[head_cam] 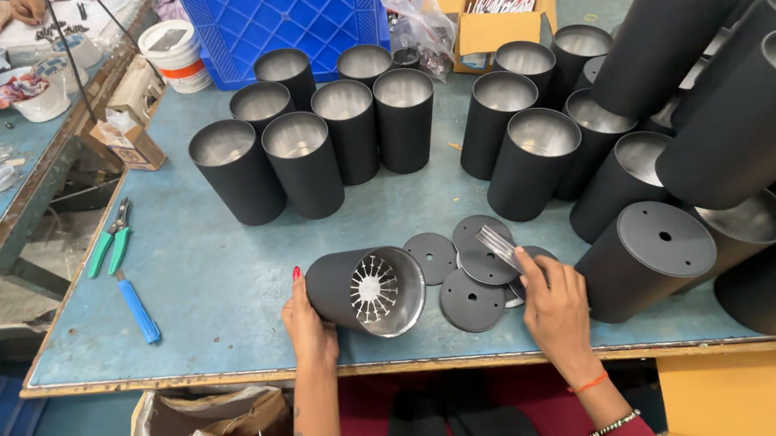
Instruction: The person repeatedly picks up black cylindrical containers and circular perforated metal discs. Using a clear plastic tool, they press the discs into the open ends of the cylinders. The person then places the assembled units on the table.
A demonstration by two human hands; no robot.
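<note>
The left hand (308,323) is wrapped around a matte black metal cylinder housing (357,291) that lies on its side near the front edge of the blue-grey worktable (216,280), its open mouth turned toward the camera so the silvery finned heat sink (374,289) inside shows. The right hand (555,311) pinches a small silvery pronged metal piece (501,247) between thumb and fingertips, held just above a loose pile of flat black round discs (468,272) lying beside the housing. To do this well, the housing wants a firm hold so it cannot roll, with its mouth kept facing the other hand, and the metal piece gripped near its end so it stays visible. Upright black cylinders (326,149) stand behind, and green-handled pliers (109,240) and a blue-handled tool (139,310) lie at the left.
</note>
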